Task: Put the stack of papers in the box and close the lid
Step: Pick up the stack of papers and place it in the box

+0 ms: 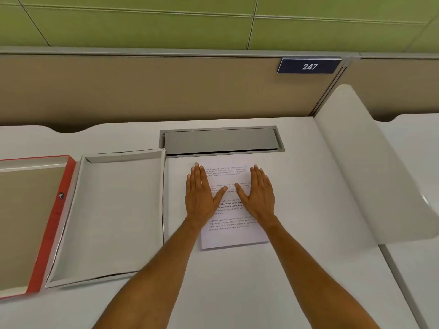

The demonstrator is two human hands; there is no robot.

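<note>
A stack of white papers (231, 237) with printed text lies on the white desk, in the middle. My left hand (202, 195) and my right hand (259, 193) rest flat on top of it, palms down, fingers spread, holding nothing. To the left of the stack stands the open white box (114, 210), shallow and with nothing inside. Its red lid (55, 214) lies upside down further left, partly cut off by the frame edge.
A grey cable flap (221, 140) is set into the white desk (237, 293) just behind the papers. A beige partition (142, 91) with a "247" sign (309, 66) rises at the back. A curved white divider (370, 174) borders the right side.
</note>
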